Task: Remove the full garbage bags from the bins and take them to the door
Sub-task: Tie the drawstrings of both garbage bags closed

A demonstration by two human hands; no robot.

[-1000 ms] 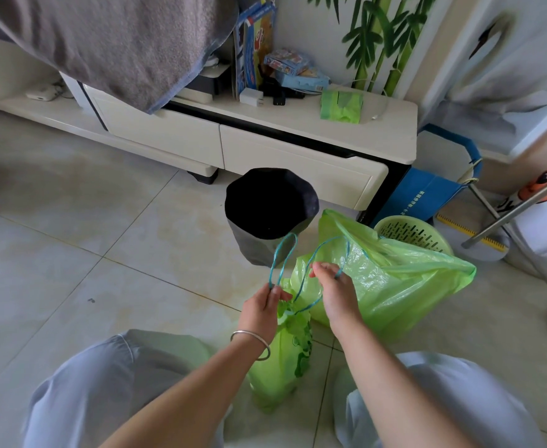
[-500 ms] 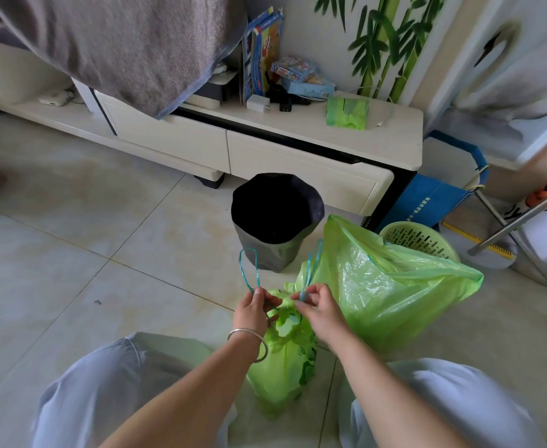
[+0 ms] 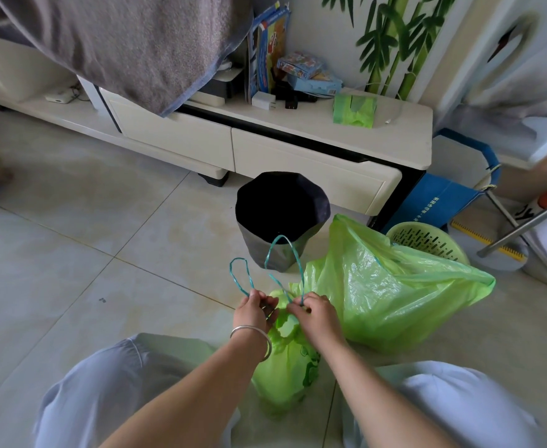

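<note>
Green small bag (image 3: 286, 376): both hands' fingers (image 3: 293, 308) pinch its drawstring loops (image 3: 285, 263); black-lined bin (image 3: 281, 218) behind.

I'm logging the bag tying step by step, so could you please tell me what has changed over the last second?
Both hands came down and together at the neck of the small green bag. The left hand and right hand now pinch the blue drawstring loops low, so the loops stand shorter and the neck is cinched. The large green bag and the black bin stayed put.
</note>
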